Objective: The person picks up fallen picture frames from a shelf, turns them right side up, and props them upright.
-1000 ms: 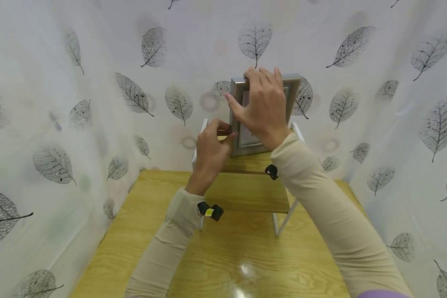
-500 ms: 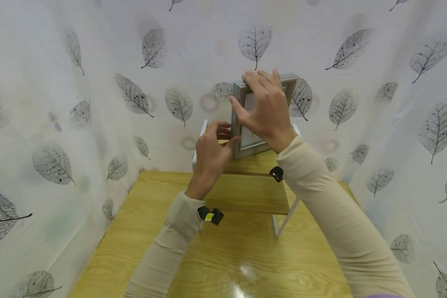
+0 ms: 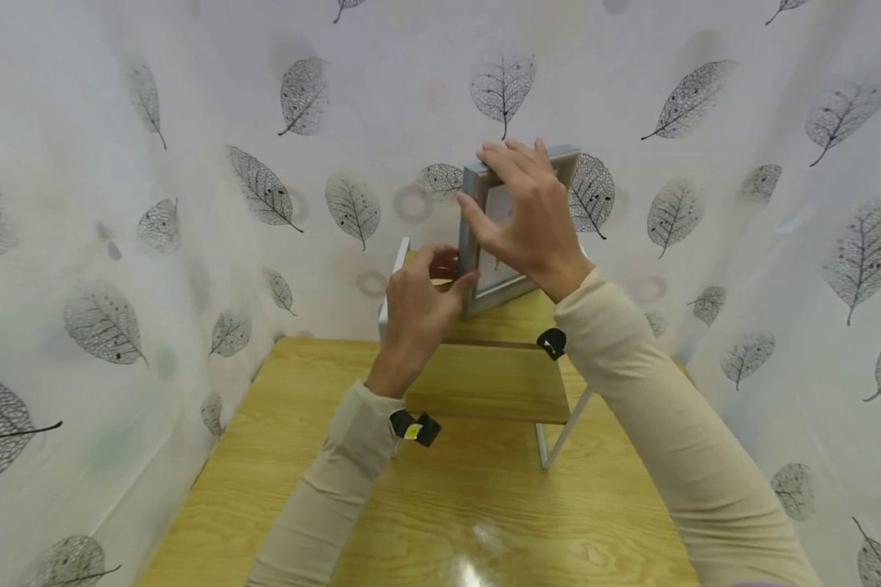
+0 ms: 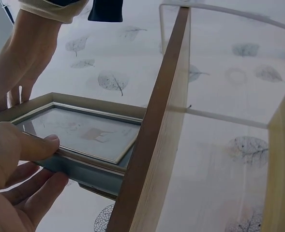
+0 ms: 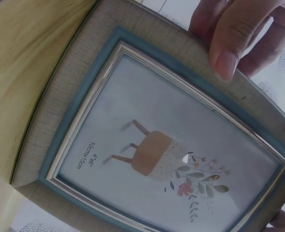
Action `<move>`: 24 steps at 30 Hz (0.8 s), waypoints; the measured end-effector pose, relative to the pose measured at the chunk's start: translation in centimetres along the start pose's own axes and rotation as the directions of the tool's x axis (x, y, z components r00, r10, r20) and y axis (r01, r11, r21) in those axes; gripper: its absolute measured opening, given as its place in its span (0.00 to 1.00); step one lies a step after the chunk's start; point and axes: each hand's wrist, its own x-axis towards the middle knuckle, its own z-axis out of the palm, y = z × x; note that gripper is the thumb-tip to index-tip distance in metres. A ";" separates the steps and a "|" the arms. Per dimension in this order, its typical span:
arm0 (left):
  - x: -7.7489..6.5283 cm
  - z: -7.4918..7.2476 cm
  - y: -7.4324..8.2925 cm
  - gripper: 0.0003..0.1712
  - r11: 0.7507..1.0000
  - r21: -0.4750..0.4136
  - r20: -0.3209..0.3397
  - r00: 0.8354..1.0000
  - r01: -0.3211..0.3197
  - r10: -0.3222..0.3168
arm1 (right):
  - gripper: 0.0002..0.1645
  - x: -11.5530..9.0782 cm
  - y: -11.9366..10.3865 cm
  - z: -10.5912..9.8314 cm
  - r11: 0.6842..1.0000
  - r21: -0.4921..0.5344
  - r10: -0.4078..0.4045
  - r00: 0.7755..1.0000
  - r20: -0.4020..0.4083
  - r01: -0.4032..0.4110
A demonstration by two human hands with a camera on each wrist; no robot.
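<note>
A silvery-grey picture frame (image 3: 470, 244) stands tilted on the top board of a small wooden rack (image 3: 510, 326). Behind its pane is a printed card (image 5: 152, 154) with a flower pot, plants and "4x6". My left hand (image 3: 422, 297) pinches the frame's left side, with the thumb (image 4: 48, 145) on the front and fingers behind. From above, my right hand (image 3: 532, 212) holds the top edge, its fingers bent over it. That hand covers much of the pane in the head view. The frame's lower edge meets the board in the right wrist view.
Below the top board is a lower board (image 3: 492, 383), and white metal legs (image 3: 554, 440) carry the rack. It stands on a wood-grain table (image 3: 440, 505). Leaf-printed curtains (image 3: 382, 98) hang close behind and on both sides.
The frame has turned, its left side coming nearer and its right side swinging back, so more of the left side face shows. Both hands have shifted slightly right and down with it.
</note>
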 end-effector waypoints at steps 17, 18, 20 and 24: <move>-0.3 0.4 0.6 0.17 0.998 0.024 -0.026 0.998 -0.053 0.054 | 0.26 -0.3 0.5 -0.5 0.993 0.108 -0.043 0.999 -0.021 0.045; -0.3 0.4 0.6 0.17 0.998 0.028 -0.027 0.998 -0.061 0.061 | 0.26 -0.3 0.5 -0.6 0.993 0.113 -0.042 0.999 -0.020 0.044; -0.4 0.5 0.7 0.16 0.997 0.026 -0.032 0.997 -0.072 0.073 | 0.26 -0.4 0.5 -0.7 0.991 0.124 -0.041 0.999 -0.018 0.043; -0.5 0.6 0.7 0.16 0.996 0.018 -0.038 0.996 -0.084 0.085 | 0.28 -0.7 0.4 -0.9 0.993 0.118 -0.011 1.000 -0.004 0.012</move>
